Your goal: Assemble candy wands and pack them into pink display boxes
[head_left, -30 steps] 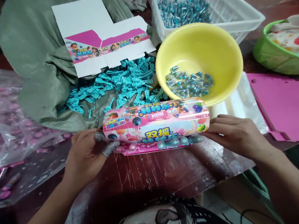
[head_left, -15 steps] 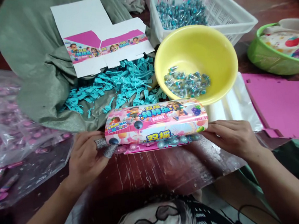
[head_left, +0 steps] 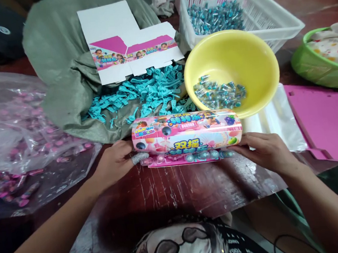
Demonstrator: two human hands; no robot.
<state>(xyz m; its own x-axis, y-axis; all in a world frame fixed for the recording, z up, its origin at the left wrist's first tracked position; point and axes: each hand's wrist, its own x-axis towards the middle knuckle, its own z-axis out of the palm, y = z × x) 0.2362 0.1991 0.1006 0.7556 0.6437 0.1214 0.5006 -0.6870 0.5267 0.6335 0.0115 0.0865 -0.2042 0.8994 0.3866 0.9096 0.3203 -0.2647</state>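
A printed cardboard display box (head_left: 188, 134), pink and glossy with cartoon figures and fruit, lies across the dark red table in front of me. Along its near lower edge shows a row of small pink and teal capsules (head_left: 202, 155). My left hand (head_left: 114, 158) grips the box's left end, silvery tape wrapped around at least one finger. At the right end, my right hand (head_left: 263, 148) pinches the lower corner. Both thumbs and fingertips are partly hidden by the box.
Behind the box, teal plastic pieces (head_left: 153, 90) spill from a grey-green sack (head_left: 54, 46) under a flat box blank (head_left: 110, 24). A yellow basin (head_left: 259, 68) and white crate (head_left: 280, 32) hold small capsules. Pink sheets (head_left: 331, 121) lie right; bagged pink pieces (head_left: 30, 129) lie left.
The view has shifted, so everything sits further right. The box is tipped slightly, with less of its upper face showing. My left fingers have slid further behind its left end.
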